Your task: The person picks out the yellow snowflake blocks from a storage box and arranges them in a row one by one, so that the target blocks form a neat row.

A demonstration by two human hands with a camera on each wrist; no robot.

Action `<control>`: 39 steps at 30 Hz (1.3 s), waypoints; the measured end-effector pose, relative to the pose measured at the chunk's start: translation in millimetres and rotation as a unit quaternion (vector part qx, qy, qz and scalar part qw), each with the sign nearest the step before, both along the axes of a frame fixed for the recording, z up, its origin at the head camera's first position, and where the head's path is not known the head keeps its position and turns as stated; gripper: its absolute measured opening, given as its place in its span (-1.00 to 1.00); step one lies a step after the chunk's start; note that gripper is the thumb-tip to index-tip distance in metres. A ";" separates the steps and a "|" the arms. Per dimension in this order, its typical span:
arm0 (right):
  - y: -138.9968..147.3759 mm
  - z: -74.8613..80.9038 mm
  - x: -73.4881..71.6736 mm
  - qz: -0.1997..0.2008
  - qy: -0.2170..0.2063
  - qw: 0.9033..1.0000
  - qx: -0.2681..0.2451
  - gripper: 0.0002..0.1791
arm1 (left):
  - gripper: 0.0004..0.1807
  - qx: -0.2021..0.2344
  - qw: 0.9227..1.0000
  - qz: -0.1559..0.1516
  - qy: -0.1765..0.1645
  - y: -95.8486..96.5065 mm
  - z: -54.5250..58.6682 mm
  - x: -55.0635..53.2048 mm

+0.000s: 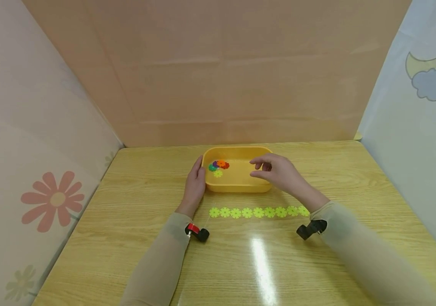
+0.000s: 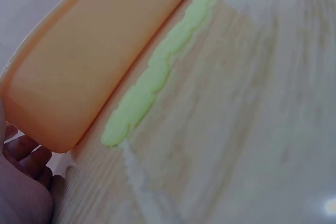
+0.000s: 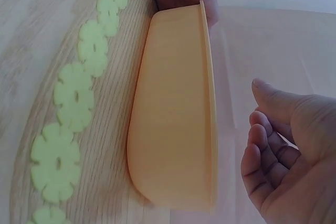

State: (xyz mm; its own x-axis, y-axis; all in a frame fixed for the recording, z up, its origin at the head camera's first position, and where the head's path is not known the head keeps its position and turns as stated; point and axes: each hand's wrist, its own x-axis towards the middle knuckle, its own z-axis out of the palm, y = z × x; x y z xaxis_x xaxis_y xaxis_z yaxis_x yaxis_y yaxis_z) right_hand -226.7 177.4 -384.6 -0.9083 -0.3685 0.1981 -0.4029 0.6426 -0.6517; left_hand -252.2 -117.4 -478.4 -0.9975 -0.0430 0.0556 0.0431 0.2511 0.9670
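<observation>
My left hand (image 1: 195, 183) holds the left end of a yellow plastic basin (image 1: 237, 188), its fingers along the outer wall; in the left wrist view, curled fingers (image 2: 32, 158) show at the basin's lower corner. Over the basin's right side hovers my right hand (image 1: 279, 170), fingers loosely bent, thumb and fingertips apart with nothing between them. Inside the basin, at the left, lie several small flower-shaped discs: a yellow-green disc (image 1: 218, 173), a teal disc (image 1: 212, 167), an orange disc (image 1: 221, 163), plus purple and red ones partly overlapped.
In front of the basin, a row of yellow-green flower discs (image 1: 258, 212) runs left to right on the wooden table (image 1: 126, 212); the right forearm covers its right end. A thin clear strand trails from its left end. Paper-covered walls (image 1: 221, 85) enclose the back and sides.
</observation>
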 end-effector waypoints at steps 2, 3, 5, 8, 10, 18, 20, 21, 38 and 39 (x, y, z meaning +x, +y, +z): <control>-5.4 -1.0 -3.6 -0.001 -0.007 1.000 0.000 -0.60 | -0.34 -0.002 1.000 0.000 0.001 -0.5 -0.1 0.7; -8.2 -1.7 -5.4 -0.002 -0.009 1.000 0.000 -0.60 | -0.34 -0.003 1.000 0.000 0.001 -0.6 0.0 1.0; -14.3 -3.0 -8.7 -0.003 -0.013 1.000 0.001 -0.60 | -0.35 -0.003 1.000 0.000 -0.001 -0.6 0.5 1.8; -24.2 -5.4 -14.4 -0.001 -0.016 1.000 -0.001 -0.61 | -0.35 -0.003 1.000 0.003 -0.005 -0.7 0.7 2.4; -31.2 -6.9 -18.2 0.001 -0.016 1.000 -0.004 -0.61 | -0.35 -0.002 1.000 0.006 -0.008 -0.7 1.0 2.8; -54.1 -14.7 -33.6 0.002 -0.026 1.000 0.008 -0.61 | -0.35 -0.003 1.000 0.009 -0.015 0.6 1.3 3.1; -57.8 -16.4 -36.8 0.004 -0.031 0.999 0.013 -0.60 | -0.35 -0.003 1.000 0.008 -0.011 1.3 1.9 3.3; -59.6 -16.6 -37.8 0.006 -0.033 0.999 0.013 -0.59 | -0.35 -0.003 1.000 0.008 -0.010 1.5 2.2 3.4; -88.6 -32.7 -61.7 0.019 -0.049 0.998 0.028 -0.61 | -0.34 -0.013 1.000 0.005 0.006 -1.9 1.2 2.6; -89.5 -33.8 -62.3 0.019 -0.051 0.998 0.029 -0.62 | -0.34 -0.013 1.000 0.005 0.007 -1.9 1.1 2.5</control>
